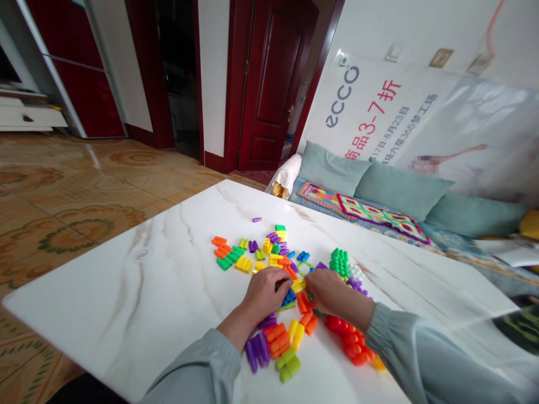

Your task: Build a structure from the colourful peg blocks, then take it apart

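Observation:
Colourful plastic building blocks, shaped like joined rounded pegs, lie scattered over a white marble-look table (126, 286). My left hand (268, 290) is closed low over the pile, its fingertips curled inward. Right beside it is a blue block (288, 297), partly covered by the hand; whether the fingers grip it I cannot tell. My right hand (329, 287) is also closed, close to the left one, and whatever its fingers hold is hidden. Near it lie an orange block (303, 303) and a green cluster (339, 261). Purple blocks (257, 350) rest below my left hand.
Red round-knobbed pieces (350, 340) lie under my right forearm. A lone purple peg (256, 219) sits farther back. Beyond the table stands a sofa with teal cushions (400, 188); a dark red door (273, 84) is behind, and tiled floor (76, 196) extends left.

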Demonstrator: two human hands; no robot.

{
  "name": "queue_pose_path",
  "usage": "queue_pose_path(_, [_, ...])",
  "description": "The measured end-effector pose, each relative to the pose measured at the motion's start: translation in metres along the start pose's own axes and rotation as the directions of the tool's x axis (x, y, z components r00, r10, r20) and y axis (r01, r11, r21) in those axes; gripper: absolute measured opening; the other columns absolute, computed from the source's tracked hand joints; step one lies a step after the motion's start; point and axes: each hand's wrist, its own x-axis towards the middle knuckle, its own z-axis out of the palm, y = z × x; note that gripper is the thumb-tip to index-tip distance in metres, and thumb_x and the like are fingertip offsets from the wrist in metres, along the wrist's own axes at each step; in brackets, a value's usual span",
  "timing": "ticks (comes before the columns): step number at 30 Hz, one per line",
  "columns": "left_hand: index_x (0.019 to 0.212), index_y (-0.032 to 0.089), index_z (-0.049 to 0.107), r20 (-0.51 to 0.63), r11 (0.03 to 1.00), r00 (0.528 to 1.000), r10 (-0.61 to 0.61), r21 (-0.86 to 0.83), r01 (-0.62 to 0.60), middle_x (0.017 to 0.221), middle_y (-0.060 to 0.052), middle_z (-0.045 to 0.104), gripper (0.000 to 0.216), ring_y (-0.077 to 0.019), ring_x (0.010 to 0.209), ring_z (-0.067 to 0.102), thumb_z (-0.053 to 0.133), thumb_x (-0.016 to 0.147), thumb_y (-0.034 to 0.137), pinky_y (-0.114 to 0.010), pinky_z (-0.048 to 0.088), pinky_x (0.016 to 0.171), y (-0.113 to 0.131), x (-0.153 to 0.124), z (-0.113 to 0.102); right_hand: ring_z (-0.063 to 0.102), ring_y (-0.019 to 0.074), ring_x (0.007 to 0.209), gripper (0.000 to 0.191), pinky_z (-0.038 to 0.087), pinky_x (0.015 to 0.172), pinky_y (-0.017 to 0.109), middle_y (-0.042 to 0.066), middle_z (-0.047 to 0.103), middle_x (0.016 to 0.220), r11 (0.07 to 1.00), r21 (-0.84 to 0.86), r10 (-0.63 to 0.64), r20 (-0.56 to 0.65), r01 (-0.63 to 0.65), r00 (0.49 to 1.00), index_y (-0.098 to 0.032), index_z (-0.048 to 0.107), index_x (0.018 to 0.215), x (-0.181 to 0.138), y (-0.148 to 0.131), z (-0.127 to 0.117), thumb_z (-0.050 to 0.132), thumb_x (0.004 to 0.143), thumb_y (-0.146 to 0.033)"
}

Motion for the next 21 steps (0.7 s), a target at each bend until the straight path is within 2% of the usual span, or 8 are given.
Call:
queue_pose_path(3, [0.086, 0.02, 0.074, -0.009, 1.0, 1.0, -0.004, -0.011, 0.004, 0.089, -0.003, 0.076, 0.015, -0.0187, 0.086, 0.069, 0.06, 0.089, 0.02, -0.03, 0.051, 0.082, -0.001, 0.0, 0.0, 0.071, 0.0316, 0.096, 0.033, 0.052, 0.074, 0.034, 0.019, 0.073, 0.1, 0.999, -0.049, -0.021, 0.024, 0.022, 1.0, -0.009, 0.072, 0.104, -0.008, -0.016, 0.005, 0.051, 0.081, -0.001])
queue_pose_path(7, [0.085, 0.02, 0.075, -0.022, 1.0, 1.0, -0.01, -0.017, 0.01, 0.089, -0.004, 0.077, 0.015, -0.0189, 0.085, 0.069, 0.06, 0.089, 0.019, -0.03, 0.052, 0.081, -0.002, 0.0, 0.0, 0.071, 0.0311, 0.099, 0.034, 0.053, 0.076, 0.033, 0.019, 0.073, 0.103, 0.996, -0.078, -0.042, 0.046, 0.045, 0.998, -0.008, 0.069, 0.111, -0.012, -0.022, 0.006, 0.052, 0.082, -0.003])
queue_pose_path(13, [0.088, 0.022, 0.075, -0.038, 0.999, 0.999, -0.001, -0.032, 0.0, 0.091, -0.003, 0.078, 0.016, -0.0191, 0.086, 0.071, 0.059, 0.089, 0.02, -0.03, 0.053, 0.083, -0.004, 0.0, 0.002, 0.07, 0.0304, 0.101, 0.03, 0.051, 0.08, 0.034, 0.017, 0.073, 0.103, 0.999, -0.038, -0.019, -0.048, 0.017, 0.999, -0.012, 0.072, 0.106, -0.017, -0.017, 0.011, 0.054, 0.083, -0.007])
queue_pose_path(16, [0.088, 0.022, 0.075, -0.044, 0.999, 0.999, -0.012, -0.035, 0.01, 0.09, -0.004, 0.078, 0.016, -0.0189, 0.085, 0.071, 0.059, 0.089, 0.021, -0.03, 0.053, 0.082, -0.005, 0.0, 0.003, 0.071, 0.0266, 0.098, 0.037, 0.051, 0.078, 0.03, 0.011, 0.076, 0.1, 0.996, 0.086, 0.047, -0.093, -0.039, 0.995, -0.017, 0.074, 0.104, -0.01, 0.002, 0.006, 0.057, 0.075, -0.003])
queue_pose_path(18, [0.087, 0.021, 0.075, -0.047, 0.999, 0.999, -0.017, -0.039, 0.016, 0.09, -0.004, 0.077, 0.016, -0.0187, 0.084, 0.071, 0.059, 0.09, 0.021, -0.03, 0.054, 0.082, -0.005, 0.0, 0.003, 0.072, 0.0217, 0.094, 0.045, 0.05, 0.077, 0.025, 0.006, 0.077, 0.099, 0.972, 0.234, 0.066, -0.156, -0.028, 0.985, -0.021, 0.074, 0.107, -0.001, 0.027, 0.0, 0.058, 0.07, -0.001])
queue_pose_path(20, [0.086, 0.021, 0.075, -0.047, 0.999, 0.999, -0.02, -0.042, 0.018, 0.089, -0.004, 0.077, 0.017, -0.0184, 0.084, 0.071, 0.059, 0.09, 0.021, -0.029, 0.054, 0.082, -0.004, 0.0, 0.003, 0.072, 0.018, 0.09, 0.041, 0.05, 0.079, 0.023, 0.003, 0.078, 0.099, 0.928, 0.371, 0.136, -0.275, -0.026, 0.952, -0.021, 0.075, 0.106, 0.012, 0.06, -0.007, 0.058, 0.072, -0.004])
queue_pose_path(21, [0.086, 0.021, 0.075, -0.046, 0.999, 0.999, -0.02, -0.042, 0.018, 0.089, -0.004, 0.077, 0.017, -0.0183, 0.083, 0.071, 0.059, 0.09, 0.022, -0.029, 0.054, 0.082, -0.004, -0.001, 0.003, 0.072, 0.0177, 0.088, 0.038, 0.05, 0.08, 0.023, 0.003, 0.078, 0.097, 0.903, 0.426, 0.213, -0.35, -0.047, 0.912, -0.02, 0.075, 0.106, 0.02, 0.077, -0.009, 0.059, 0.074, -0.008])
